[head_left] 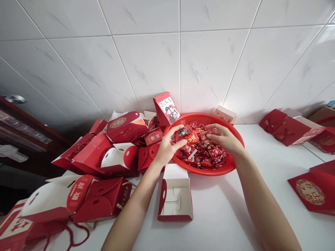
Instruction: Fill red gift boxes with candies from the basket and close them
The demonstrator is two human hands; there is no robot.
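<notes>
A red plastic basket (239, 139) full of candies in red wrappers (209, 153) stands near the wall. My left hand (169, 144) is over its left side, thumb and fingers closed around a few wrapped candies (192, 138), one orange-red and one dark. Over the right side of the pile, my right hand (223, 139) has its fingers curled together at a red-wrapped candy (212, 131), partly hidden by them. In front of the basket sits an open red gift box (175, 218), with its white inside showing and nothing in it.
Many red gift boxes crowd the left, including a red box with two round holes (102, 202). An upright pink-red box (167, 108) leans by the tiled wall (146, 62). More red boxes (290, 130) stand at right on the white table (214, 212).
</notes>
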